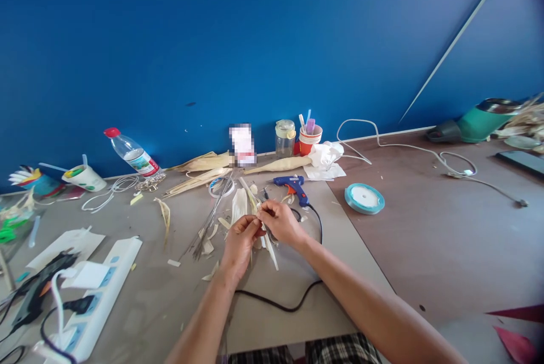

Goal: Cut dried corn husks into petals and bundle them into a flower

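Note:
Near the middle of the table, my left hand [241, 241] and my right hand [280, 222] meet at the fingertips. Both are closed in a pinch; whatever sits between the fingers is too small to make out. Pale dried husk strips [239, 205] lie just behind and beneath them, and one narrow strip [271, 252] sticks out below my right hand. A blue glue gun [293, 185] with an orange trigger rests right behind my right hand. Thin metal wires [209, 228] are bundled to the left of my left hand, among husk scraps.
At left are a white power strip [108, 290], a black glue gun [42, 284] and a tilted bottle [135, 154]. Along the blue wall stand a jar [285, 140] and red cups [310, 140]. A ribbon roll [364, 198] and green dryer [480, 121] are at right.

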`<state>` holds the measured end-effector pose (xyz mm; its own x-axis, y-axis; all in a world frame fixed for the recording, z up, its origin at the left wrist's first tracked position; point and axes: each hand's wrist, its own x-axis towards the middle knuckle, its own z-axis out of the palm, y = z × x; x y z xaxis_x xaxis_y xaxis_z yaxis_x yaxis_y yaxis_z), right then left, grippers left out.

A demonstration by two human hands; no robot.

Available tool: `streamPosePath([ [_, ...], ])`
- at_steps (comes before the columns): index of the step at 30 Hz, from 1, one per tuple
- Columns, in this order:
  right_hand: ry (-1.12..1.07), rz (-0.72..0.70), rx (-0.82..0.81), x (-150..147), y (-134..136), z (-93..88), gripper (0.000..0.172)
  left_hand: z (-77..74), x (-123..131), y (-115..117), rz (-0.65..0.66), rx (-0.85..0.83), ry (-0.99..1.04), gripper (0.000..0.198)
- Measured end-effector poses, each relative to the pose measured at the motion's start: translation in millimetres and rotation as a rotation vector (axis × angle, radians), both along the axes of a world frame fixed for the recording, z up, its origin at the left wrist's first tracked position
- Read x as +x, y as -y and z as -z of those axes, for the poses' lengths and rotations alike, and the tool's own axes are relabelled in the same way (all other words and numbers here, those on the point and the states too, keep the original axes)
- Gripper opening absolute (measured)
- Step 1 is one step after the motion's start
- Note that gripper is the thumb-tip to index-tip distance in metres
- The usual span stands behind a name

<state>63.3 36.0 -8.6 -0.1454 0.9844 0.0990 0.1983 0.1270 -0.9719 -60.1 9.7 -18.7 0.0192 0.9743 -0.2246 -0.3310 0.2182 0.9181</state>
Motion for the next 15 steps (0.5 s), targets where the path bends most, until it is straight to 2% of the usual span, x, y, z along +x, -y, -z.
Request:
streamPosePath([
  [5, -0.135, -0.035, -0.044, 6.6, -7.0, 9.0, 0.019, -7.1, 0.1, 1.5, 0.053, -0.066, -0.024, 0.027],
  [15, -0.226, -0.064, -0.1, 5.0, -8.3, 12.9, 0.02, -4.5, 1.0, 0.9, 0.045, -0.077, -0.068, 0.025],
])
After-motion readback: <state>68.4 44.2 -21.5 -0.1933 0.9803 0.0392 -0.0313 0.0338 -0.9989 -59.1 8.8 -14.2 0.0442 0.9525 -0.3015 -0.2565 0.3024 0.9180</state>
